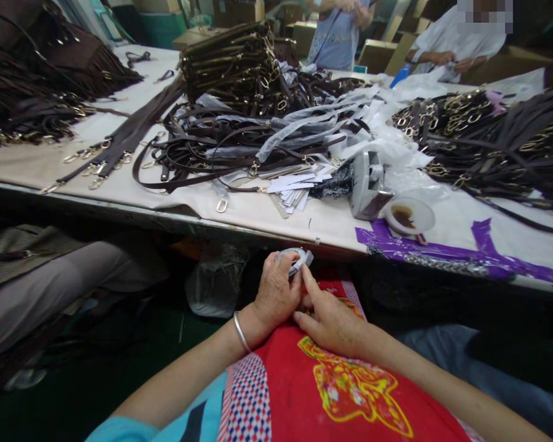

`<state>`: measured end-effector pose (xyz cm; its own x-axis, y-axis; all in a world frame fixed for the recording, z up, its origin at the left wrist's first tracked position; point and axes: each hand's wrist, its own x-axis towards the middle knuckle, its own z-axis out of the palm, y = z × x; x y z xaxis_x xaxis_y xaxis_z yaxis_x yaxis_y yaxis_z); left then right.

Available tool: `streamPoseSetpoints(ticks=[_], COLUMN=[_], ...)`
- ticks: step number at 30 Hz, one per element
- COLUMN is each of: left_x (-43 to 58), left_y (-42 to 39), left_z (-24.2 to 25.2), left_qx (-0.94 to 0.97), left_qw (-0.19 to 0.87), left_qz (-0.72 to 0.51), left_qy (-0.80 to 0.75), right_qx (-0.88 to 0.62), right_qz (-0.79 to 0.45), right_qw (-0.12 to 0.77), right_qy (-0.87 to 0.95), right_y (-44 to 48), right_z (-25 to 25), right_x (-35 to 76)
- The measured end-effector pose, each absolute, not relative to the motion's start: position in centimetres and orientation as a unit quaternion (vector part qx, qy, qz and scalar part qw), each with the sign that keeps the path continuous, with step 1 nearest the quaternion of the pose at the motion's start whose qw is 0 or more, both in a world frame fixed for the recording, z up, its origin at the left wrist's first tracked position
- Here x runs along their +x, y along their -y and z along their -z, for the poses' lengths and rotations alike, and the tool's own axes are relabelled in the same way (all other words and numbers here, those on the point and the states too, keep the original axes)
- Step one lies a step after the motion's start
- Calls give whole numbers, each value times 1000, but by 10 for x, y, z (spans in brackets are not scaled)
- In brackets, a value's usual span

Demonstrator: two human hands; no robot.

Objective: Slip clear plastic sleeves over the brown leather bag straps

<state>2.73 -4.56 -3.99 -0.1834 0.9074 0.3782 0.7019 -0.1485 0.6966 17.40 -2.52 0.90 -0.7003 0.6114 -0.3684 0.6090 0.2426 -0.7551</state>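
A small pale roll point(296, 258), seemingly tape, is held just below the bench's front edge point(258, 230), over a red cloth point(350, 393) on the lap. It is gripped by the left hand point(276, 296), closed round it. Nothing is gripped by the right hand point(328, 319); its forefinger is laid against the roll's rim. Held so lightly while picked at, the roll could slip and be lost in the dark under the bench. An open cup point(408, 216) of dark liquid near that edge could be knocked.
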Motion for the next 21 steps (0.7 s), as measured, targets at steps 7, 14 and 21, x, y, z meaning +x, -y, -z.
streamPoseSetpoints(ticks=[7,14,21], left_x=[27,26,22], left_y=[45,44,43], left_z=[38,42,42], left_qx=[635,624,622], left_qw=[133,136,112], left_qz=[-421,-412,-430], left_qy=[-634,-650,-645], right_qx=[-384,-378,-379], right_qz=[-498,-501,-461], right_qw=[7,9,-14], right_qy=[778,778,803], right_y=[26,25,24], right_z=[-10,-10,-14], right_x=[174,176,180])
